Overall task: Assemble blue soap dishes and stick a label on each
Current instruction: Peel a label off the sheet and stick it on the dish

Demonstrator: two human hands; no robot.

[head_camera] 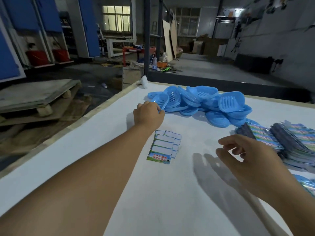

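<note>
Just beyond the left hand [148, 114] lies a heap of blue dish parts [201, 104], spread across the far side of the white table [153, 193]. That hand reaches forward on an outstretched arm, knuckles up, its fingers curled round the near rim of one dish part [161, 100] at the heap's left end; the part tilts up away from the hand, its hollow side showing. Whether it is clear of the heap or rests against its neighbours, I cannot tell.

Between the two hands, nearer the left forearm, sits a small label sheet [162, 147], mostly white blanks, with one printed label left at its near end. A second sheet seems to lie under it.

Closer in, the right hand [245, 159] hovers above the table, fingers loosely bent and spread, thumb apart from them, holding nothing. Its shadow falls on the table below it.

To the right of that hand, stacks of printed sheets [293, 142] lie fanned out, reaching the frame's edge. The heap's nearest parts touch the far end of these stacks.
</note>
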